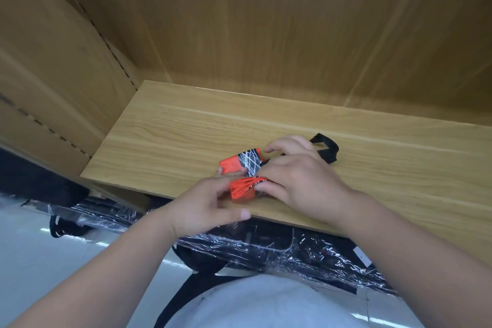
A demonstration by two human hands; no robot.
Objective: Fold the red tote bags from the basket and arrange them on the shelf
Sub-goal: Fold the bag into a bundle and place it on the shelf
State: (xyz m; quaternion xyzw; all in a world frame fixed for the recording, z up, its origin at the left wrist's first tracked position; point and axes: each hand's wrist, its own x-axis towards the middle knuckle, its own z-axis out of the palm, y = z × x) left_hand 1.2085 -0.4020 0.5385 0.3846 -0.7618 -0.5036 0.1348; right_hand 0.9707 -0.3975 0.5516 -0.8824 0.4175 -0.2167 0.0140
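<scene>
A red tote bag (241,177), folded small, with a black and white line pattern, lies near the front edge of the wooden shelf (173,130). Its black handle strap (326,148) sticks out to the right on the board. My left hand (210,202) grips the bag's near left side, fingers on top and thumb in front. My right hand (300,176) presses down on the bag's right part and holds the folded layers. The basket is not in view.
The shelf's back panel (266,34) and left side wall (53,74) close the compartment. Below the shelf edge lie dark items wrapped in clear plastic (266,247). A pale floor (40,261) shows at the lower left.
</scene>
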